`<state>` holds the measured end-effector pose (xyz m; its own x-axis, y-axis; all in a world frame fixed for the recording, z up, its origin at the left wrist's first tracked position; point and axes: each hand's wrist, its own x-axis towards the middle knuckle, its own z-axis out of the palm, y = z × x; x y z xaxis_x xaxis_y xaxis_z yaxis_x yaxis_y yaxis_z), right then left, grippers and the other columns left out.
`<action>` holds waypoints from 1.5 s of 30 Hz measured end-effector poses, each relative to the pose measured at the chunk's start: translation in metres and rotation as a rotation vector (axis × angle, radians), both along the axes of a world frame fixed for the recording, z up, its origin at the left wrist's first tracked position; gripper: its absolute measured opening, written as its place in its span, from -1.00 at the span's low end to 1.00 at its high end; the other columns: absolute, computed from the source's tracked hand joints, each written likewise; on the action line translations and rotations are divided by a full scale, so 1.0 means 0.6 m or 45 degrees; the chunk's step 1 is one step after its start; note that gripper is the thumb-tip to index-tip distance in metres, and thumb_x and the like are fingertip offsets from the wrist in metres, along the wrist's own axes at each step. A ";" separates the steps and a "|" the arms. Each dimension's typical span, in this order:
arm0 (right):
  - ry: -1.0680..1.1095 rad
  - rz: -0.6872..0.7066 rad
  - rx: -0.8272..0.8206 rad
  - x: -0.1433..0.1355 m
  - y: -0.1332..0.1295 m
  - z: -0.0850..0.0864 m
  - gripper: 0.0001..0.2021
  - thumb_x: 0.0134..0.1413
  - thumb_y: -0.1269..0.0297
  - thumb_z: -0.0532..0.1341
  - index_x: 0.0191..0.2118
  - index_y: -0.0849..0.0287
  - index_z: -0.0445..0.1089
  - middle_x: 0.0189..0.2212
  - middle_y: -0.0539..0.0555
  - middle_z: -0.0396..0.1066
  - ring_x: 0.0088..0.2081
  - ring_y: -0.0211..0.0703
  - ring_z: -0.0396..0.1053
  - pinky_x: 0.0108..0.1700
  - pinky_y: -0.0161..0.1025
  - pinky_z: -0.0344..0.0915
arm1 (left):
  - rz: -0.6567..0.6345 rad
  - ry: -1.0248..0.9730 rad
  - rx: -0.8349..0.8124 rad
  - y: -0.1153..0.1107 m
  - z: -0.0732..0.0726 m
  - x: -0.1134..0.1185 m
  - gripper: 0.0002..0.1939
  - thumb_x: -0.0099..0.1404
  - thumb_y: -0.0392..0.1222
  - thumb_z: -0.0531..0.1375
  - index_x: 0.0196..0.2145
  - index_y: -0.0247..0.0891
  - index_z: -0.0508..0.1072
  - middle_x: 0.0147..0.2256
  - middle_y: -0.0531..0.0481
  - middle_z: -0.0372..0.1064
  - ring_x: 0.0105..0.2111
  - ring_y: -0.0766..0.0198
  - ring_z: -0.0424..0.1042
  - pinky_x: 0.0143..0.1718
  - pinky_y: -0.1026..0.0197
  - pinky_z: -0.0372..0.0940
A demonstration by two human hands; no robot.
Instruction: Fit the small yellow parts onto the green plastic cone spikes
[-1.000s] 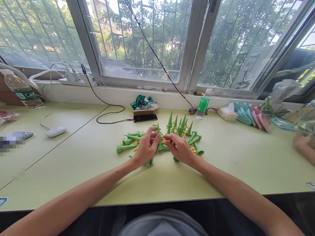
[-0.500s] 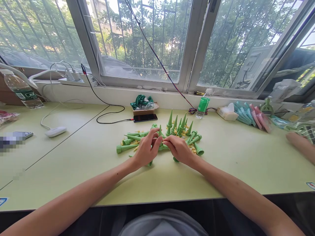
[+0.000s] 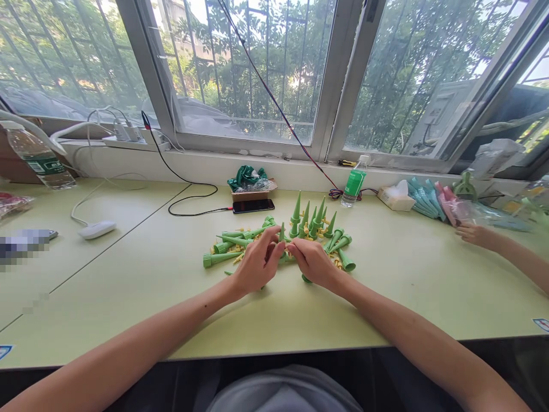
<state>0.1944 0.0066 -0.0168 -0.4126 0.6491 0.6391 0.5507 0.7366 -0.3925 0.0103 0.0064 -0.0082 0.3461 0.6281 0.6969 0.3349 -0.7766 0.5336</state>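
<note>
My left hand [image 3: 257, 264] is closed around a green plastic watering spike [image 3: 282, 233], whose pointed tip stands up between thumb and fingers. Against it, my right hand [image 3: 312, 260] is closed in a pinch; whatever sits in its fingertips is hidden. Several green spikes with yellow fittings stand upright as a cluster [image 3: 317, 220] just behind my right hand. Loose green spikes [image 3: 221, 258] lie to the left, among small yellow valve pieces. More loose spikes [image 3: 345, 260] lie right of my right hand.
Behind the spikes are a phone [image 3: 253, 206] on a cable and a small box [image 3: 253, 186] with green plastic. A water bottle [image 3: 355, 183] and tissue box [image 3: 395, 196] stand at the back. Another person's hand [image 3: 474, 233] touches plastic bags at the right.
My hands have drawn closer together, and the held spike has shifted slightly right and down. At the right, the other person's hand has reached in to the bags.
</note>
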 end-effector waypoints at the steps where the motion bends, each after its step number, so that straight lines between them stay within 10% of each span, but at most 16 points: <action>1: 0.011 -0.004 -0.010 0.000 0.000 0.000 -0.59 0.43 0.12 -0.11 -0.48 0.13 0.10 -0.58 -0.05 0.14 -0.55 -0.28 0.04 -0.45 -0.30 0.02 | -0.001 -0.032 -0.061 -0.001 0.003 0.002 -0.80 0.43 -0.16 0.05 -0.02 -0.18 0.21 -0.47 0.15 0.19 -0.59 0.45 0.13 -0.53 0.37 0.08; 16: 0.140 0.118 -0.045 -0.001 -0.003 0.001 -0.83 0.31 0.26 0.14 -0.03 0.13 0.31 -0.31 0.06 0.44 -0.40 -0.24 0.38 -0.36 -0.32 0.30 | -0.115 -0.556 -0.867 0.005 0.025 0.010 -0.66 0.31 0.07 0.19 -0.11 -0.18 0.27 -0.57 0.21 0.17 -0.75 0.51 0.07 -0.80 0.44 0.06; 33: 0.034 -0.026 0.066 0.003 0.004 0.000 -0.60 0.42 0.11 -0.07 -0.46 0.13 0.19 -0.59 -0.03 0.24 -0.55 -0.27 0.13 -0.44 -0.31 0.07 | -0.001 -0.104 -0.149 0.000 0.009 0.005 -0.81 0.40 -0.10 0.09 -0.07 -0.18 0.22 -0.48 0.16 0.13 -0.64 0.51 0.03 -0.62 0.42 -0.02; 45: 0.036 -0.007 0.031 0.002 0.002 0.001 -0.61 0.41 0.12 -0.06 -0.48 0.12 0.12 -0.59 -0.04 0.18 -0.55 -0.28 0.08 -0.44 -0.32 0.03 | 0.006 -0.049 -0.130 0.002 0.004 0.003 -0.80 0.40 -0.14 0.08 -0.04 -0.15 0.21 -0.47 0.16 0.15 -0.61 0.47 0.14 -0.58 0.42 0.06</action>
<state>0.1956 0.0080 -0.0160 -0.3905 0.6354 0.6662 0.5438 0.7431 -0.3900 0.0124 0.0079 -0.0059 0.3172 0.6982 0.6419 0.3160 -0.7159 0.6226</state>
